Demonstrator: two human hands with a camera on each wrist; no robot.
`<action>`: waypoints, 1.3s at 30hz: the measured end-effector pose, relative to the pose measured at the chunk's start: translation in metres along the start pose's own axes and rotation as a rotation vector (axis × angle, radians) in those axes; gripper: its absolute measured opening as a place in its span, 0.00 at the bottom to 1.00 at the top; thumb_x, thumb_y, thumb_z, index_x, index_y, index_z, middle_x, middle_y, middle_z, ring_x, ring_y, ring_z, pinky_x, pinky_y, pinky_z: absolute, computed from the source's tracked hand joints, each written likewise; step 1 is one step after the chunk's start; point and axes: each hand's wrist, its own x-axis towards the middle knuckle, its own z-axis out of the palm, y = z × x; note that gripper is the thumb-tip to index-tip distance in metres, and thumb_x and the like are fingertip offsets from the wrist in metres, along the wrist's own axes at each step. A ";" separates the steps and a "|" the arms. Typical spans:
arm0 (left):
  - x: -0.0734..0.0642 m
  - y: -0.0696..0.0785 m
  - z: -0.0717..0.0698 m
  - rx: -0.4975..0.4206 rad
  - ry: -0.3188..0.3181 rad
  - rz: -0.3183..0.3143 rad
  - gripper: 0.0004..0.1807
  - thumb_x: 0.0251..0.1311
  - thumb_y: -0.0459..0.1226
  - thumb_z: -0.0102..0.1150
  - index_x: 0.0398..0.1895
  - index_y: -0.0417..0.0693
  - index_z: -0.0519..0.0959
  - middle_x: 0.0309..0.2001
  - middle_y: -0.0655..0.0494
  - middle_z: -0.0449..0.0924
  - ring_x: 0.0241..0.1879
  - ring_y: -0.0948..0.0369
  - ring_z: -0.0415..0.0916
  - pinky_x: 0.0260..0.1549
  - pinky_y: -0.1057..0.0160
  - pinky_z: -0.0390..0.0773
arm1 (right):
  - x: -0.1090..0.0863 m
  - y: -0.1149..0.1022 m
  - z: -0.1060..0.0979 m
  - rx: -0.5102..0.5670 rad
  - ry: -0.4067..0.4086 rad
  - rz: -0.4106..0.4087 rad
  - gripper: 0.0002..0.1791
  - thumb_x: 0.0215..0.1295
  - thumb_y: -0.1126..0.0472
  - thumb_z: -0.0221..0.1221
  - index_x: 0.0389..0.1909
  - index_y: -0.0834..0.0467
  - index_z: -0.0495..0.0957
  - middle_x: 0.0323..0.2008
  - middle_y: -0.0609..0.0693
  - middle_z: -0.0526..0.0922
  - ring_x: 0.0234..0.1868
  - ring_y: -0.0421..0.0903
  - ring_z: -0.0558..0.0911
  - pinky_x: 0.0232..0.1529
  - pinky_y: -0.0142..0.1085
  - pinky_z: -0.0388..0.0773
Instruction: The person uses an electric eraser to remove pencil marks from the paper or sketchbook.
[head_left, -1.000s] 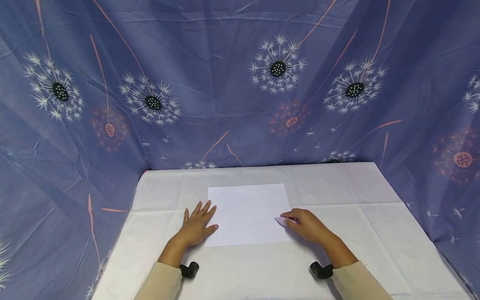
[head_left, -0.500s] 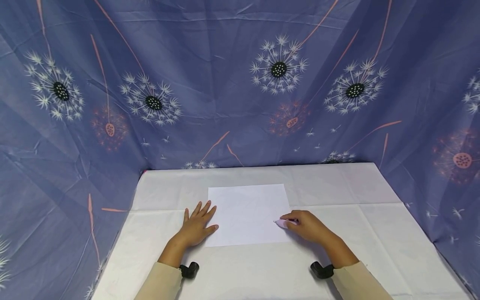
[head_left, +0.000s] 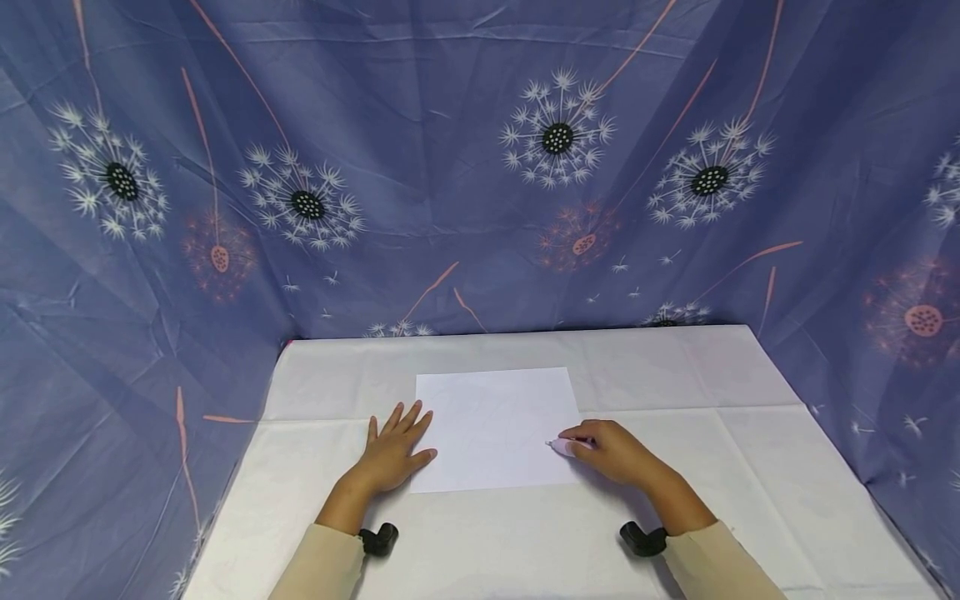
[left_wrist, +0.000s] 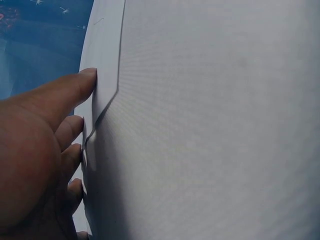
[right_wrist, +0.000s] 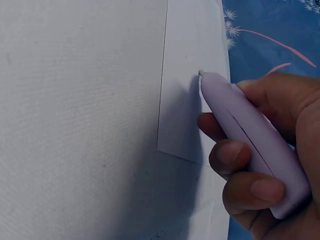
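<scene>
A white sheet of paper [head_left: 495,433] lies flat on the white-covered table. My left hand [head_left: 393,454], fingers spread, rests over the sheet's left edge; in the left wrist view its thumb [left_wrist: 75,92] reaches onto the paper [left_wrist: 107,55]. A thick lilac pen-shaped tool [right_wrist: 250,140] with a narrow metal tip is gripped in my right hand [head_left: 611,450], its kind not plain. The fingers [right_wrist: 232,155] wrap its lower side and the thumb lies along the top. Its tip overlaps the paper near the right edge, pointing left.
White cloth [head_left: 487,550] with fold lines covers the table. A blue dandelion-print curtain [head_left: 435,192] hangs behind and down both sides. Black wrist cameras, left [head_left: 380,540] and right [head_left: 642,540], sit just below the hands.
The lilac tool's tip and my right hand have shifted very slightly down and left. My left hand and the paper have stayed in place.
</scene>
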 end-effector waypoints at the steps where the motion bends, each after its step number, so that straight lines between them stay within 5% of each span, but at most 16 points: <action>1: 0.000 0.000 0.000 -0.002 0.000 0.000 0.37 0.71 0.51 0.57 0.79 0.50 0.60 0.82 0.48 0.49 0.82 0.41 0.39 0.71 0.25 0.31 | 0.000 0.000 0.000 -0.004 0.011 0.002 0.14 0.71 0.55 0.61 0.52 0.53 0.87 0.46 0.45 0.89 0.51 0.48 0.85 0.54 0.44 0.81; 10: -0.001 0.000 0.001 -0.003 -0.004 -0.003 0.37 0.71 0.51 0.56 0.79 0.51 0.60 0.82 0.48 0.48 0.82 0.41 0.38 0.72 0.25 0.31 | 0.006 0.003 0.001 -0.066 0.069 0.028 0.14 0.71 0.55 0.61 0.53 0.53 0.86 0.38 0.41 0.86 0.41 0.39 0.81 0.46 0.39 0.79; 17: -0.001 0.000 0.000 -0.003 -0.004 -0.004 0.37 0.71 0.52 0.56 0.79 0.51 0.60 0.82 0.48 0.48 0.82 0.41 0.38 0.72 0.25 0.31 | 0.005 0.002 -0.001 -0.023 0.051 0.020 0.13 0.71 0.56 0.62 0.52 0.54 0.87 0.43 0.44 0.88 0.50 0.48 0.86 0.54 0.47 0.81; 24: 0.001 -0.002 0.000 -0.002 -0.001 -0.005 0.37 0.71 0.52 0.56 0.79 0.51 0.59 0.82 0.49 0.47 0.82 0.42 0.37 0.72 0.26 0.30 | 0.009 0.002 -0.003 -0.069 0.096 0.030 0.14 0.71 0.56 0.62 0.53 0.54 0.87 0.39 0.43 0.86 0.42 0.41 0.83 0.48 0.43 0.80; 29: 0.001 -0.004 0.001 -0.003 -0.001 -0.001 0.38 0.71 0.52 0.56 0.79 0.52 0.59 0.82 0.49 0.47 0.82 0.42 0.37 0.72 0.26 0.30 | 0.009 0.003 -0.004 -0.040 0.076 0.039 0.14 0.71 0.57 0.62 0.53 0.54 0.87 0.45 0.49 0.88 0.51 0.51 0.85 0.55 0.51 0.80; 35: 0.001 -0.005 0.003 0.001 -0.002 -0.001 0.38 0.71 0.53 0.56 0.79 0.52 0.59 0.82 0.49 0.47 0.82 0.42 0.38 0.72 0.25 0.30 | 0.009 0.005 -0.004 -0.038 0.069 0.041 0.14 0.71 0.56 0.61 0.53 0.53 0.86 0.43 0.46 0.88 0.47 0.47 0.85 0.52 0.47 0.81; 39: 0.002 -0.006 0.004 0.006 -0.005 0.001 0.38 0.71 0.53 0.55 0.79 0.52 0.59 0.82 0.49 0.46 0.82 0.42 0.37 0.72 0.25 0.30 | 0.009 0.005 -0.004 -0.018 0.053 0.051 0.13 0.71 0.56 0.62 0.52 0.53 0.87 0.48 0.49 0.88 0.55 0.53 0.84 0.59 0.52 0.79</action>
